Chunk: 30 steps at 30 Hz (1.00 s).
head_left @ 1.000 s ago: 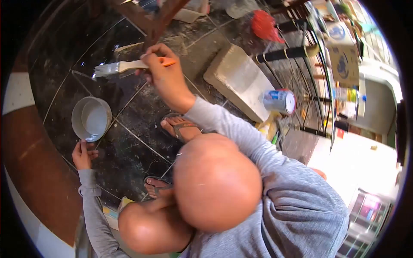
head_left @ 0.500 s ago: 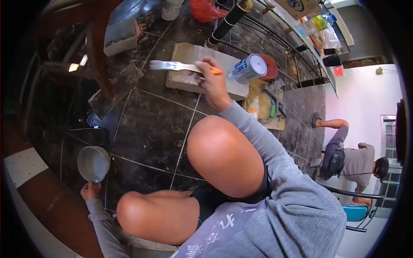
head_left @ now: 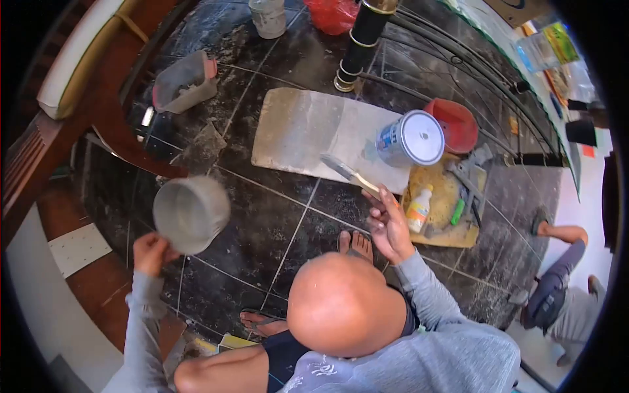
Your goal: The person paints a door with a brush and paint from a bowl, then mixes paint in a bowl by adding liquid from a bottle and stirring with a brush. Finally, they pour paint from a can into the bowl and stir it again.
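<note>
My left hand is closed on the near rim of a round grey plastic container, which is slightly blurred and tilted, with its inside facing me. My right hand grips the handle of a paintbrush between thumb and fingers. The brush points up and left, its bristles in front of the edge of a pale slab. On the slab's right end stands a paint can with its white lid on. A white bottle with an orange label is close to the right hand.
A worn yellow board carries tools and a green-handled item. Beside the can is a red bucket. A clear plastic box and a pail lie farther back. Wooden furniture borders the left. Another person is at right.
My left hand has raised the container from lower left toward the middle. My right hand has drawn the brush back toward me and right, away from over the slab's left end.
</note>
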Tool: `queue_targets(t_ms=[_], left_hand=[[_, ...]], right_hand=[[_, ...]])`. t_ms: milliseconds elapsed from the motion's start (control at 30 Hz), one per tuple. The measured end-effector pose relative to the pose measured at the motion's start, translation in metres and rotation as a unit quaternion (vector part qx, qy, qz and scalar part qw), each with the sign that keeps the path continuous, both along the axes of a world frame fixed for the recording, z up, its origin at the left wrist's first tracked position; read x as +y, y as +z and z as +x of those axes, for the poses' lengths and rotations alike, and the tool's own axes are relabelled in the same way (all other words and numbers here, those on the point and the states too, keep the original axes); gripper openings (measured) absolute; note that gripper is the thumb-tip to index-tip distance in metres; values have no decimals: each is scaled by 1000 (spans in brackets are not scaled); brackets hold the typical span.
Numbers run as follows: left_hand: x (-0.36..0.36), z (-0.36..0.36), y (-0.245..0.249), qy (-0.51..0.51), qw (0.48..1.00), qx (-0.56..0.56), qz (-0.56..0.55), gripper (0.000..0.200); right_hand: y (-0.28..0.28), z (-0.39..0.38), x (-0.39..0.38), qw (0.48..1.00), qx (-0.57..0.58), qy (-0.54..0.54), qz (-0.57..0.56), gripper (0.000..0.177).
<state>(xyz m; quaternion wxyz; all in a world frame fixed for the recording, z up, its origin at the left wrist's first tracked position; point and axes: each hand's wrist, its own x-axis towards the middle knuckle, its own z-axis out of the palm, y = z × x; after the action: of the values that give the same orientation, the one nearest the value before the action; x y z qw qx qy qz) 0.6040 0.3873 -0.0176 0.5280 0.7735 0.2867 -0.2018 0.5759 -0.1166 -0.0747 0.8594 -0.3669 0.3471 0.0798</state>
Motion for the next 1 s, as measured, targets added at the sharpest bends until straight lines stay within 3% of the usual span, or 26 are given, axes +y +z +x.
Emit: queue_targets(t_ms=[100,267,500,533,567,600,633,667,700,733,900,1000], left_hand=[[-80,62,10,-42,999,-26,-2,27],[-171,131,-7,-80,994,-31,-60,28],[-210,168,-50,-134,984,3,-114,30],[-203,170,-60,-139,979,9,-151,33],[-194,169,-56,-212,969,8,-129,49],[-193,163,-39,-260,964,42,-43,71],[-183,151,-22,-266,955,118,-56,91],[-170,127,-14,-279,954,77,-81,98],[-155,109,1,-262,959,87,-70,96],[-143,88,9,-258,959,95,-67,93],[-63,-11,35,-225,973,-27,-43,65],[-24,-83,49,-34,998,-23,-41,53]], right_hand=[[10,-2,-15,998,9,-49,45,36],[26,-1,-29,999,-25,-20,-42,27],[40,6,-30,990,-88,-33,-102,25],[42,10,-28,988,-94,-37,-117,24],[42,17,-29,986,-84,-34,-140,23],[43,26,-29,983,-3,-75,-165,24],[42,39,-32,980,-77,-68,-169,25],[33,41,-44,977,-88,-60,-183,26],[51,55,-31,978,-116,-60,-161,29],[49,62,-33,959,-217,-8,-183,34],[64,81,-17,949,-252,64,-179,32],[68,90,-10,937,-253,82,-226,27]])
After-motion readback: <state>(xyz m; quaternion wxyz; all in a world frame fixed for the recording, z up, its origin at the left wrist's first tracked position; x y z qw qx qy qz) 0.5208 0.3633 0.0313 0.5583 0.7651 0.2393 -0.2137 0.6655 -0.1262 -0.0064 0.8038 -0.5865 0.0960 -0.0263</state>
